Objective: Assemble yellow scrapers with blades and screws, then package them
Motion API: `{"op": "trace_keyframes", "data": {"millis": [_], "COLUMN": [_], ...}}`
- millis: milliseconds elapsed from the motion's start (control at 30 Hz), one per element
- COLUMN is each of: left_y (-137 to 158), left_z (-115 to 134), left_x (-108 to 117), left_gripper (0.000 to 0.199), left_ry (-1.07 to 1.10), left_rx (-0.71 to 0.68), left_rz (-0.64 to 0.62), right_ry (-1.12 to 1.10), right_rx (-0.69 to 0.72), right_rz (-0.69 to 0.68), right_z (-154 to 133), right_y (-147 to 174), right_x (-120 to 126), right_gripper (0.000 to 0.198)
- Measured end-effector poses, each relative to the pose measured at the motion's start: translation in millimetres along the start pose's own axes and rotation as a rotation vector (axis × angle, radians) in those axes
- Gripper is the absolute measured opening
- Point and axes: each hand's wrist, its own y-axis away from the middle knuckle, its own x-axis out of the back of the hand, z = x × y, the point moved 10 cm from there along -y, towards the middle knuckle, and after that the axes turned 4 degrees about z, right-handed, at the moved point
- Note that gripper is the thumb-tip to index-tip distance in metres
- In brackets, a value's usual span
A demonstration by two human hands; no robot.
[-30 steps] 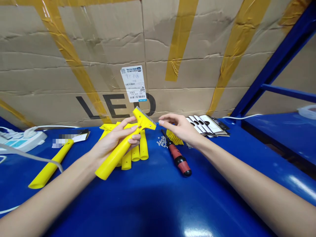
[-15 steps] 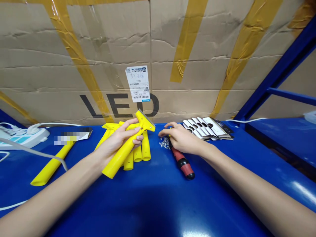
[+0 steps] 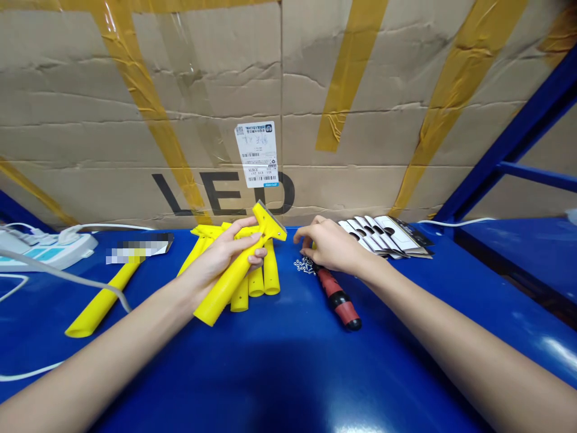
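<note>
My left hand [image 3: 234, 249] is wrapped round the handle of a yellow scraper [image 3: 220, 291], tilted with its blade head up and to the right. Behind and beneath it lie several more yellow scrapers [image 3: 271, 273], partly covered by that hand. My right hand [image 3: 327, 243] is bent over a small pile of screws [image 3: 305, 265], fingertips pinched together; whatever is between them is too small to make out. Just below its palm a red and black screwdriver [image 3: 338, 294] lies on the blue surface, its front end hidden by the hand.
Fanned white and black cards [image 3: 378, 234] lie right of my right hand. One yellow scraper with a covered head [image 3: 106, 294] rests at left, a cable crossing near it. A white power strip [image 3: 58, 249] sits at far left. A cardboard box [image 3: 306, 108] stands behind, a blue frame [image 3: 478, 168] at right.
My right hand has lifted slightly off the screws and its fingers have drawn together. The left hand still holds the scraper in the same pose. The whole view has shifted a little.
</note>
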Motion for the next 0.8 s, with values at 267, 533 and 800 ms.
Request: {"op": "trace_keyframes", "data": {"millis": [267, 533, 800], "left_y": [0.2, -1.3, 1.7], "left_z": [-0.1, -1.3, -3.6], "left_x": [0.9, 2.0, -1.0], "left_gripper": [0.035, 0.038, 0.038], "left_ry": [-0.005, 0.002, -0.006], "left_rx": [0.010, 0.002, 0.020], "left_rz": [-0.011, -0.016, -0.004], "right_ry": [-0.031, -0.114, -0.159], "right_rx": [-0.001, -0.005, -0.028], "right_rz": [0.012, 0.094, 0.098], "right_z": [1.5, 7.0, 11.4], "right_y": [-3.3, -4.2, -4.2], "right_x": [-14.4, -8.1, 1.3], "right_gripper": [0.032, 0.034, 0.026]}}
